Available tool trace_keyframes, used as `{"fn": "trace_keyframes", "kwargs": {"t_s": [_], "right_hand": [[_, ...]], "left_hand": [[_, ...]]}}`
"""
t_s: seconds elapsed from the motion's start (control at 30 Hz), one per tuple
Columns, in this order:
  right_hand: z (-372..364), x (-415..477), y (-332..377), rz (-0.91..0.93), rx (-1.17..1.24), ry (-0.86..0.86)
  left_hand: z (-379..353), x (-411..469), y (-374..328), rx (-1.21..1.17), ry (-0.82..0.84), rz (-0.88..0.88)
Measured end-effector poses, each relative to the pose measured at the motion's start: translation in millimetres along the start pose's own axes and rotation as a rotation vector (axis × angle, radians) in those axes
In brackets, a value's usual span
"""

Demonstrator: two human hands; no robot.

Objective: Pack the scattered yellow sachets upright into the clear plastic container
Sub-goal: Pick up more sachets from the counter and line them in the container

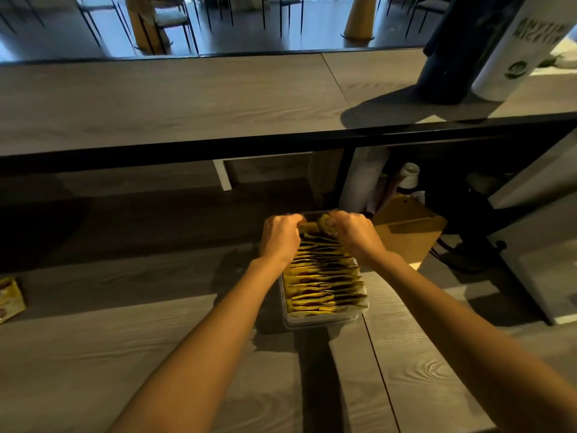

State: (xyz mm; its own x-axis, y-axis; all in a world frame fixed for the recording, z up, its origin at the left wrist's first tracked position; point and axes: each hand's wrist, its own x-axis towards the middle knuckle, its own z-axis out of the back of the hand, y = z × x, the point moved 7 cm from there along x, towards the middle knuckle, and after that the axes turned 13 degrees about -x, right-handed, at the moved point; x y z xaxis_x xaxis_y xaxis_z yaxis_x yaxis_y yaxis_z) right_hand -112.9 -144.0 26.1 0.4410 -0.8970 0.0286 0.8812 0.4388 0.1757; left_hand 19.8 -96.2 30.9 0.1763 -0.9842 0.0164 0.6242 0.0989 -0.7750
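The clear plastic container (321, 320) sits on the grey wood-grain table (156, 354), just right of centre, its long side running away from the person. It is packed from the near wall almost to the far one with yellow sachets (324, 282) standing on edge in a close row. At the far end both hands meet over the row. The left hand (281, 235) and the right hand (356, 232) each have their fingers curled round an end of a held sachet (310, 227), which lies crosswise between them and looks bent at the right end (the motion blur there makes the exact grip hard to read). Well apart, at the table's left edge, a loose sachet (9, 298) lies flat; its print is too small to read. Behind the container stands a cardboard box (406, 232) under a raised counter (187, 104). On the counter's right end a dark cylinder (446, 57) stands beside a white tube (512, 51) with a round green logo and dark letters, possibly "ANYTIM", cut off by the frame.
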Motion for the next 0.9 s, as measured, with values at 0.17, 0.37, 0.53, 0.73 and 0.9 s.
{"fn": "trace_keyframes", "kwargs": {"t_s": [0.17, 0.37, 0.53, 0.73, 0.9], "right_hand": [[-22.1, 10.1, 7.6, 0.128, -0.101, 0.147], [-42.8, 13.5, 1.5, 0.051, -0.03, 0.251], [-45.4, 8.9, -1.7, 0.014, 0.108, 0.263], [-40.6, 9.3, -6.1, -0.025, 0.158, 0.186], [-46.9, 2.8, -3.9, -0.031, 0.168, 0.26]], "left_hand": [[-22.6, 4.5, 23.9, 0.033, 0.199, 0.15], [-25.5, 4.8, 43.1, 0.012, 0.245, 0.291], [-25.6, 8.0, 54.6, 0.025, 0.249, 0.313], [-24.2, 5.5, 45.3, 0.107, 0.26, 0.261], [-20.4, -8.0, 44.1, 0.041, 0.273, 0.329]]}}
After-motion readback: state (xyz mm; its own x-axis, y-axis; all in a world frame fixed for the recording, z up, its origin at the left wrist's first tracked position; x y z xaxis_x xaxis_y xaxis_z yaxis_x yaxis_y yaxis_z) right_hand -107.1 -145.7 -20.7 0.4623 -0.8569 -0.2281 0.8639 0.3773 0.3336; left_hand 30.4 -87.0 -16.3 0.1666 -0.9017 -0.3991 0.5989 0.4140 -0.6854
